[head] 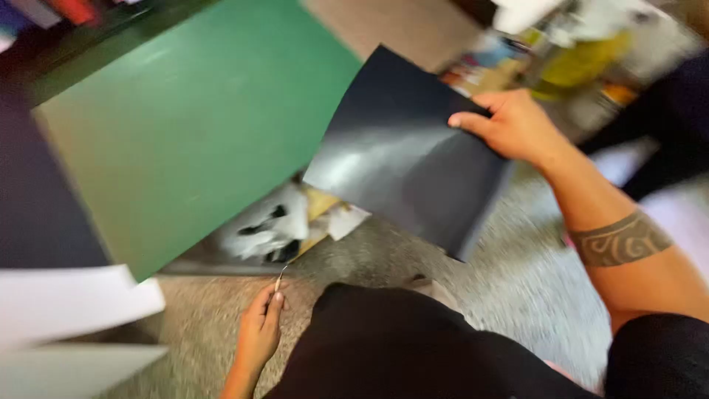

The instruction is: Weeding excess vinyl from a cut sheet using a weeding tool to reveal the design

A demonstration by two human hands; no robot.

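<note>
Black-clad knee (384, 340) lowest in view, left hand (260, 332) just beside it, fingers together pinching thin metal tool (280, 278) over speckled floor (517, 273). Right hand (513, 125) clamped on edge of black sheet (399, 155), raised beside green board (192, 125); white sheets (66, 303) at left.

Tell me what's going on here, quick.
A person seated on a speckled floor holds a glossy black sheet up by its edge in the right hand. The left hand is low by the knee, pinching a thin metal tool; what kind is too blurred to tell. A large green board lies in front, white sheets at the left.
</note>
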